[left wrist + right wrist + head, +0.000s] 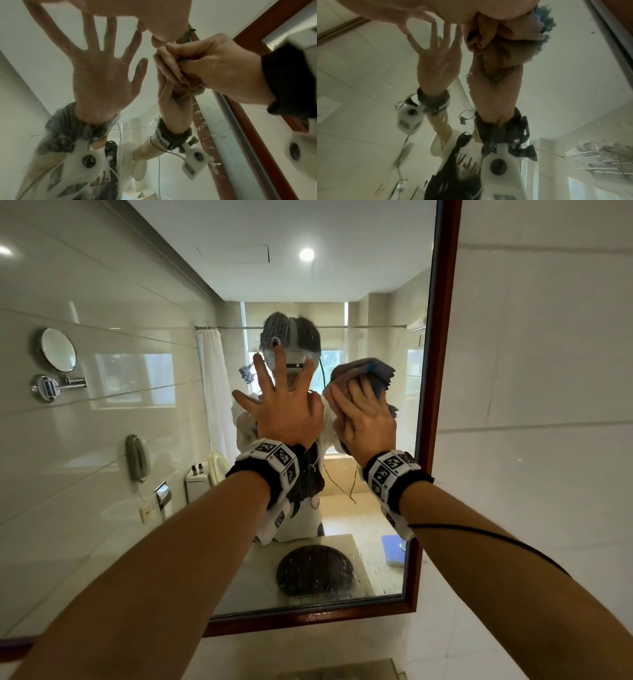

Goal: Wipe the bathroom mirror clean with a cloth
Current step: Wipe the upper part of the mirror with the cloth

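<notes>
The big wall mirror (137, 302) has a dark wooden frame (435, 405). My left hand (287, 405) lies flat on the glass with its fingers spread wide, holding nothing. Just to its right, my right hand (363, 412) grips a bunched tan and blue cloth (380, 374) and presses it against the glass near the right frame edge. In the left wrist view the right hand (214, 65) pinches the cloth (173, 70). The right wrist view shows the cloth (522, 31) against the glass. Water drops speckle the lower glass (342, 570).
A white tiled wall (531, 371) runs to the right of the frame, and a counter edge (342, 669) lies below it. The glass reflects a round shaving mirror, a wall phone, a shower curtain and a dark basin.
</notes>
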